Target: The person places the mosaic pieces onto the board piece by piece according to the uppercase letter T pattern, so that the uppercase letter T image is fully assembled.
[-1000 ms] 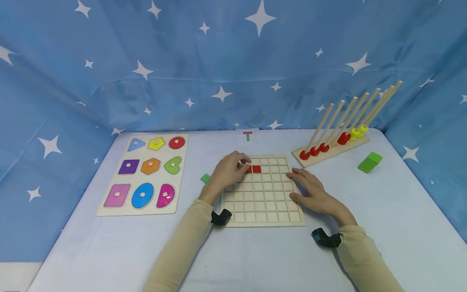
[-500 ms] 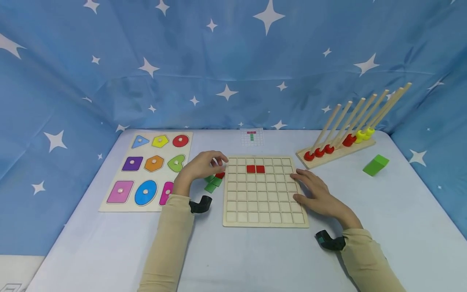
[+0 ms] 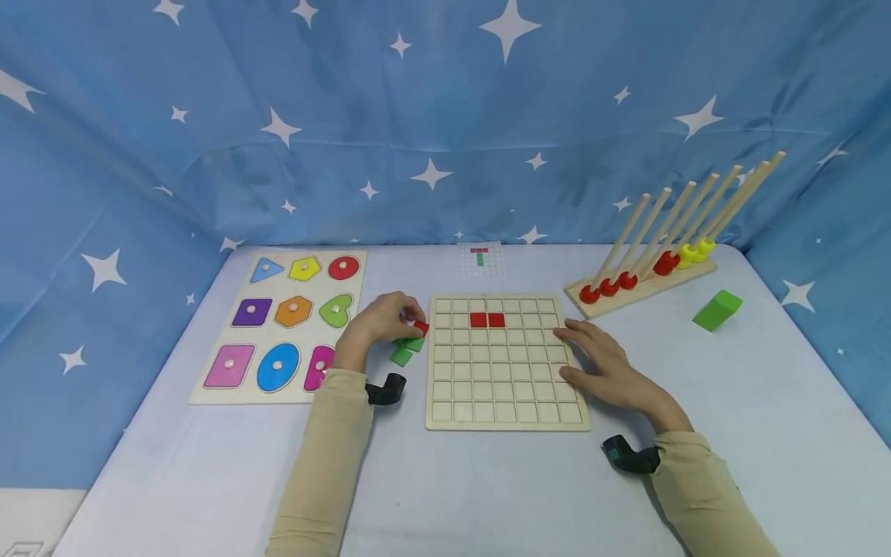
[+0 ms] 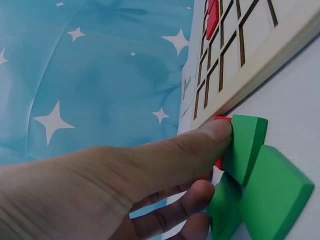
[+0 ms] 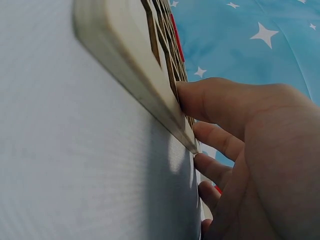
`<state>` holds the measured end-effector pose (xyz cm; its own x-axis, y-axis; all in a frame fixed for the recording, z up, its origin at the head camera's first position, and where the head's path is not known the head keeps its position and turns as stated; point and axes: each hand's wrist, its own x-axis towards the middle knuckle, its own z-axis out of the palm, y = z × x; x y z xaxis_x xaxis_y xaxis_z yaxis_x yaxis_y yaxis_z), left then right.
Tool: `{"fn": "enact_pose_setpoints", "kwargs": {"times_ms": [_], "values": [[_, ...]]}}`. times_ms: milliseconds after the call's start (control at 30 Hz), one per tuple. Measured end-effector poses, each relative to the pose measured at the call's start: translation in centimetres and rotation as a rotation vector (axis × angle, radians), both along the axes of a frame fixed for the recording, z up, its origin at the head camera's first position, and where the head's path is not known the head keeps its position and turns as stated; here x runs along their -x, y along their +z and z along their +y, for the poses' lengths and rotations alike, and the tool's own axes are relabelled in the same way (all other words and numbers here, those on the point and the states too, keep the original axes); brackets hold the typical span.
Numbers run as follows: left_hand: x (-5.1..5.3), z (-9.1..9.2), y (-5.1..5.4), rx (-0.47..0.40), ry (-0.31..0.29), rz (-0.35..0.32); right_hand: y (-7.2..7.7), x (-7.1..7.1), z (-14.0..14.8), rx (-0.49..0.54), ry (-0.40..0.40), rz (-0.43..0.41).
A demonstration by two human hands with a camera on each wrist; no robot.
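One red tile (image 3: 421,327) apparently in grip (image 3: 387,316)

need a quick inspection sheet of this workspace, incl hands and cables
Surface: white tabletop
Job's things: square wooden grid board; two red square tiles side by side in its second-farthest row; loose red square tile and green square tiles off its left edge; white card printed with a red-green T beyond it
Clutter: pale wooden nine-shape puzzle; wooden peg rack with red and yellow beads; green oblong block
Hands: left hand seemingly pinching the loose red square tile; right hand touching the board's right edge
Cables: nothing seen
Surroundings: blue cloth with white stars behind and at both sides
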<state>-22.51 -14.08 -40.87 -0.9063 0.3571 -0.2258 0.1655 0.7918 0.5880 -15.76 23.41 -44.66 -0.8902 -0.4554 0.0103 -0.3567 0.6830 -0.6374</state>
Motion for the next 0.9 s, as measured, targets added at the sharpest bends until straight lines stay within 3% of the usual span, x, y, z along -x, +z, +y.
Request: {"fn": "enact_pose_setpoints", "kwargs": {"times_ms": [300, 533, 900], "values": [[0.1, 0.1, -0.2, -0.087, 0.074, 0.038, -0.3, 0.0, 0.2, 0.000, -0.005, 0.001], [0.3, 0.3, -0.3, -0.159, 0.192, 0.055, -0.4, 0.1, 0.2, 0.002, -0.003, 0.005], [0.9, 2.6, -1.6, -0.434, 0.255, 0.041, -0.4, 0.1, 0.1, 0.008, 0.003, 0.013]]}}
